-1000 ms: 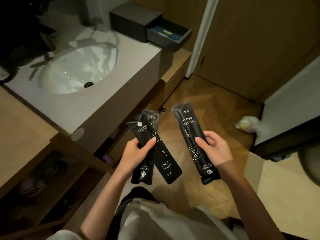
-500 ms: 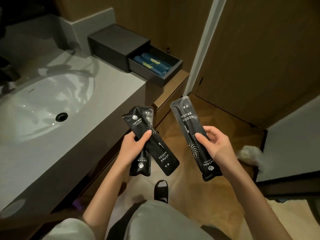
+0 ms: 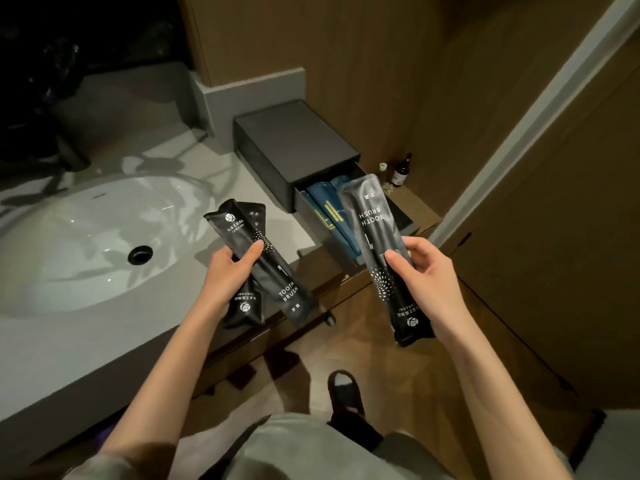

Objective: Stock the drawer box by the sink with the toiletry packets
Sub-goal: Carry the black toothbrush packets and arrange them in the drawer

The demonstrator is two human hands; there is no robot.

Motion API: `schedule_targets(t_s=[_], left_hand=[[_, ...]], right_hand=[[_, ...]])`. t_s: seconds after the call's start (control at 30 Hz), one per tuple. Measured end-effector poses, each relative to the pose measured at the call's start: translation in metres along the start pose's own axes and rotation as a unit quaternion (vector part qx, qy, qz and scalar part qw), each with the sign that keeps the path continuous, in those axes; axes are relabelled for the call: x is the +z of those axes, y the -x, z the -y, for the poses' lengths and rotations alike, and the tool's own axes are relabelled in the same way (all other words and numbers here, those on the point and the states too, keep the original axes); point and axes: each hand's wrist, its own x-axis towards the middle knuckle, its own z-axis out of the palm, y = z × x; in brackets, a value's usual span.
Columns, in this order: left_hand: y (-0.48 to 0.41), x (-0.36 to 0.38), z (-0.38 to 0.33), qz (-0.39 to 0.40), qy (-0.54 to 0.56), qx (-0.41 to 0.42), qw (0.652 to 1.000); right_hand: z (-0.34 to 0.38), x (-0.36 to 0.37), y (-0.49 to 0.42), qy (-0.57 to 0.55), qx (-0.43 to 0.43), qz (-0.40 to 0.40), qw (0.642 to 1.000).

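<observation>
While the sink (image 3: pixel 86 244) lies at far left in the desk (image 3: pixel 69 348), the left hand (image 3: pixel 228 275) reaches over the desk's edge, thumb on top, fingers curled round two crossed black packets (image 3: pixel 273 271). Next, the drawer box (image 3: pixel 294 150) stands with its drawer (image 3: pixel 403 220) pulled out, blue packets (image 3: pixel 327 206) inside. Farthest right, the right hand (image 3: pixel 426 271) pinches a third packet (image 3: pixel 372 230), its top over the drawer.

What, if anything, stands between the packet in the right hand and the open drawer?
Nothing visible does. The right hand holds the toothbrush packet up in front of the drawer, which is pulled open. Blue packets lie inside it, with bare room beside them.
</observation>
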Motion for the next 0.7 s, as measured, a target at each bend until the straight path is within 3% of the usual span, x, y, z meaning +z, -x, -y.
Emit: schedule_targets(t_s=[0.33, 0.7], left_hand=[[-0.084, 0.027, 0.003, -0.118, -0.070, -0.049, 0.989], [-0.125, 0.046, 0.012, -0.207, -0.213, -0.147, 0.943]], right_hand=[[0.020, 0.013, -0.162, 0.000, -0.069, 0.169, 0.983], [0.024, 0.027, -0.248, -0.012, -0.053, 0.287, 0.956]])
